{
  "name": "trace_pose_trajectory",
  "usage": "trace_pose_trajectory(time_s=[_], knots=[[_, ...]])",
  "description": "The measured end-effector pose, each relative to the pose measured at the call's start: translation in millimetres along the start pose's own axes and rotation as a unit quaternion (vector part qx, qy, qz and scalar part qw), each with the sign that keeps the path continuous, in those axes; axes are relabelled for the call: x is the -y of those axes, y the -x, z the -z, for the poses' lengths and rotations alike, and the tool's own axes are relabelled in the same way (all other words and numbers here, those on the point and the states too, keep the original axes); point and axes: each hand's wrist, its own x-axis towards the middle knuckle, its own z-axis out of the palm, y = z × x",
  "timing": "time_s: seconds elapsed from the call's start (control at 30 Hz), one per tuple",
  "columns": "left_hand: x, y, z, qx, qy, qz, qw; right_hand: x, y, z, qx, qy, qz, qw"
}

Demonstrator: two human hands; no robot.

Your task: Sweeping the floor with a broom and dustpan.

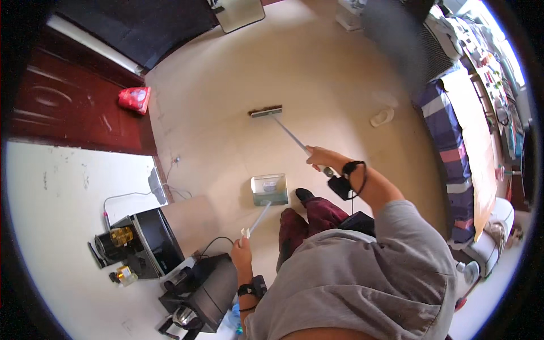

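Note:
My right hand (pixel 321 158) is closed around the handle of a broom (pixel 266 111), whose wide bristled head rests on the tan floor ahead of me. In my left hand (pixel 242 250) is the upper end of the handle of a long-handled dustpan (pixel 270 191). The pan lies on the floor just in front of my feet, apart from the broom head, its grey-green part towards me. A pale patch shows inside it; what that is I cannot tell.
A red bag (pixel 135 100) leans by the dark red door. White slippers (pixel 382 117) lie at the right, near a bed (pixel 451 157). Black appliances (pixel 157 242) stand at the lower left, with a cable (pixel 127 195) running along the wall. A mirror (pixel 242 15) is at the top.

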Motion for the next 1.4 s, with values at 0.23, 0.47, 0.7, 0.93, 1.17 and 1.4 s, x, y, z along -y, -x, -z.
trace_pose_trajectory(time_s=[0.23, 0.47, 0.7, 0.93, 1.17, 1.4], knots=[[14, -19, 4, 0.052, 0.044, 0.069, 0.995, -67, 30, -67, 0.053, 0.098, -0.066, 0.992], [-5, -33, 14, 0.062, 0.068, -0.054, 0.994, -23, 173, -92, 0.148, -0.049, -0.112, 0.981], [-2, -53, -1, 0.117, 0.071, -0.036, 0.99, -36, 196, -54, 0.022, -0.179, -0.127, 0.975], [-77, -36, -18, 0.088, 0.021, -0.113, 0.989, -53, 97, 3, -0.123, -0.029, -0.07, 0.99], [-126, -32, -64, 0.108, 0.058, -0.085, 0.989, -134, 95, 16, 0.026, 0.031, -0.096, 0.995], [-208, -30, -92, 0.113, 0.117, -0.026, 0.986, -128, 201, 106, 0.147, -0.162, -0.112, 0.969]])
